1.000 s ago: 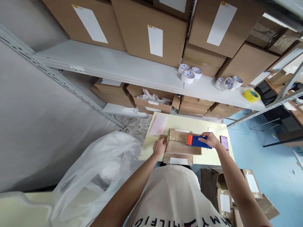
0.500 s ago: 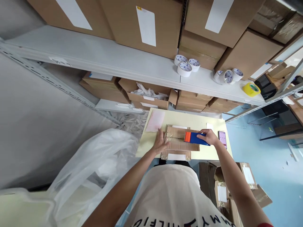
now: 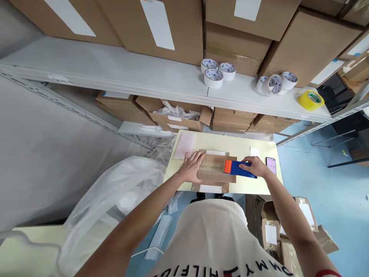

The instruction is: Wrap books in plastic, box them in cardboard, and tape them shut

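Observation:
A flattened brown cardboard box (image 3: 215, 169), taped and with a white label at its near edge, lies on a small pale yellow table (image 3: 245, 186). My left hand (image 3: 192, 166) lies flat on the box's left part with the fingers stretched out. My right hand (image 3: 255, 166) grips the blue handle of a scraper (image 3: 236, 168) with an orange edge. The orange edge rests on the box's right part.
A phone (image 3: 271, 165) and a small white slip (image 3: 255, 151) lie on the table's right side, a pink sheet (image 3: 184, 145) at its far left. Tape rolls (image 3: 215, 74) and a yellow roll (image 3: 310, 100) sit on the shelf among cartons. A plastic bag (image 3: 115, 200) bulges at left; open cartons (image 3: 273, 231) lie on the floor at right.
My left hand has slid from the box's left edge onto its top and spread flat. My right hand with the scraper has stayed on the box's right part. The camera tilted slightly.

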### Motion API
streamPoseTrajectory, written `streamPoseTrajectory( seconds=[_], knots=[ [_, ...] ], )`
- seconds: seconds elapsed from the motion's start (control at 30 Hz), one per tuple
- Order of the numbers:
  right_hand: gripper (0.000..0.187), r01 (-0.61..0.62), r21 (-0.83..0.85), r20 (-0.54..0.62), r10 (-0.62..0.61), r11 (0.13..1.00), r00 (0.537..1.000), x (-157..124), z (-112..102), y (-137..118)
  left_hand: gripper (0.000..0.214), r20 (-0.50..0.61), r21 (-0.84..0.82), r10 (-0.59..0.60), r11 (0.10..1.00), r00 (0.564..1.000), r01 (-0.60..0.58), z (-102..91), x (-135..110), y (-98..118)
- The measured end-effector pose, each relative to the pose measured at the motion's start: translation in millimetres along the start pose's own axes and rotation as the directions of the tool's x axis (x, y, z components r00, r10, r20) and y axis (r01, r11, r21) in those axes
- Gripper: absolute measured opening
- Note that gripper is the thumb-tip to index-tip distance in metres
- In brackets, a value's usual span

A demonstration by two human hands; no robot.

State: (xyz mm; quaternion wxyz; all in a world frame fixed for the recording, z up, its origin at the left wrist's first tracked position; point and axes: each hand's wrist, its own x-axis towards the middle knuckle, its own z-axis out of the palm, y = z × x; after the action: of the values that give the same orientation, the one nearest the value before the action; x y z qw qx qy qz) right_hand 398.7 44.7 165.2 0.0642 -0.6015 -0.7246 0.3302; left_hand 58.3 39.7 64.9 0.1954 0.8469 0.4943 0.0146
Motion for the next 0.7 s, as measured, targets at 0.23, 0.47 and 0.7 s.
streamPoseTrajectory(
  seconds=[0.23, 0.47, 0.7],
  knots=[
    [0.028, -0.041, 0.002, 0.008, 0.041, 0.999, 0.999, 2.9, -5.9, 83.4, 0.125, 0.012, 0.042, -0.069, 0.997, 0.998, 0.069, 2.5, 0.2, 3.0],
    [0.029, -0.006, 0.112, 0.061, -0.001, 0.994, 0.998, 18.0, 14.8, 101.6, 0.134, 0.127, 0.041, -0.003, 0.999, 0.992, -0.002, 30.7, 37.4, 85.9],
    [0.036, 0.004, 0.109, 0.155, -0.022, 0.994, 0.988, 21.7, 12.7, 114.1, 0.106, 0.087, 0.03, 0.124, 0.991, 0.988, -0.127, 45.4, 71.3, 139.6]
  ],
)
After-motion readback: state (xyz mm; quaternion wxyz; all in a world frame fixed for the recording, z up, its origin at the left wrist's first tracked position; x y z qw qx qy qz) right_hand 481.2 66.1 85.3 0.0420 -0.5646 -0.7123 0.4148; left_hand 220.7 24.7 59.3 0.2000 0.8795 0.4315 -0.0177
